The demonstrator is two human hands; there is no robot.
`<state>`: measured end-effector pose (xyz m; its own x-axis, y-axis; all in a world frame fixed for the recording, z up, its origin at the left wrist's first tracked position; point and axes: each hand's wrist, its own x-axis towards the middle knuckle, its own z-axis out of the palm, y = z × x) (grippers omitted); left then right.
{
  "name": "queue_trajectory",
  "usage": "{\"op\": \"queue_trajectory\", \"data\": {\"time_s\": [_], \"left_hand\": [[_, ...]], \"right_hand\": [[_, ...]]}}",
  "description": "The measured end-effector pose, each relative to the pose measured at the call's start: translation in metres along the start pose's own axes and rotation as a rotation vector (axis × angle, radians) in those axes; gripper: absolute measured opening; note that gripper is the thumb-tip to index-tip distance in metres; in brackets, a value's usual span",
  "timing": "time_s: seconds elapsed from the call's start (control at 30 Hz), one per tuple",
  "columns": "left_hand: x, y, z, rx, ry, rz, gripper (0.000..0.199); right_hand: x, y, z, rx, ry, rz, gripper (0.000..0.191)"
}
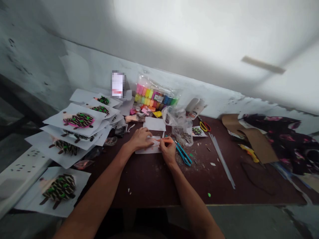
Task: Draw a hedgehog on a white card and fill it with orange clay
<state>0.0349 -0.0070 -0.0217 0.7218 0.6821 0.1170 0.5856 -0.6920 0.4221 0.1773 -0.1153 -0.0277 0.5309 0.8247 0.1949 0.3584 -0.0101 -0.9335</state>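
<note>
A small white card (157, 150) with orange-red marks lies on the dark brown table in front of me. My left hand (141, 138) rests on the card's left part, fingers stretched out over it. Pinched in my right hand (168, 151) is an orange pen (167, 140), its tip end toward the marks on the card. Just behind, a blank white card (155, 123) lies on the table. Close to the right of my right hand are blue-handled scissors (183, 154) and a clear plastic bag (183, 136) of thin brown sticks.
Stacked at left are sheets with hedgehog figures (79, 120); another hedgehog sheet (58, 187) lies nearer. A pack of coloured clay (157, 96) leans on the wall. Rightward are red-and-yellow scissors (205, 126), translucent sticks (222, 161), a yellow glue gun (250, 152), cardboard (260, 144) and dark floral cloth (281, 142).
</note>
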Motion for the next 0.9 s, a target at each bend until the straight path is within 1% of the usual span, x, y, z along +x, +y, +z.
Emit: {"op": "queue_trajectory", "data": {"time_s": [0.13,0.3,0.43,0.6,0.9], "left_hand": [[0.0000,-0.0006,-0.0003,-0.004,-0.031,-0.018,0.034],[0.0003,0.0001,0.0004,-0.014,-0.032,-0.021,0.032],[-0.0001,0.0009,0.0005,-0.002,-0.033,-0.023,0.032],[0.0005,-0.0005,0.0043,-0.011,0.003,-0.028,0.029],[0.0013,-0.0013,0.0041,-0.031,-0.013,-0.043,0.030]], "right_hand": [[0.0007,-0.0022,-0.0013,-0.031,-0.005,0.002,0.020],[0.0008,-0.0007,0.0002,-0.067,-0.020,-0.031,0.017],[0.0006,-0.0001,0.0014,-0.072,-0.044,-0.046,0.019],[0.0006,-0.0005,0.0018,-0.096,-0.052,-0.062,0.019],[0.0005,-0.0015,0.0014,-0.109,-0.079,-0.077,0.020]]}}
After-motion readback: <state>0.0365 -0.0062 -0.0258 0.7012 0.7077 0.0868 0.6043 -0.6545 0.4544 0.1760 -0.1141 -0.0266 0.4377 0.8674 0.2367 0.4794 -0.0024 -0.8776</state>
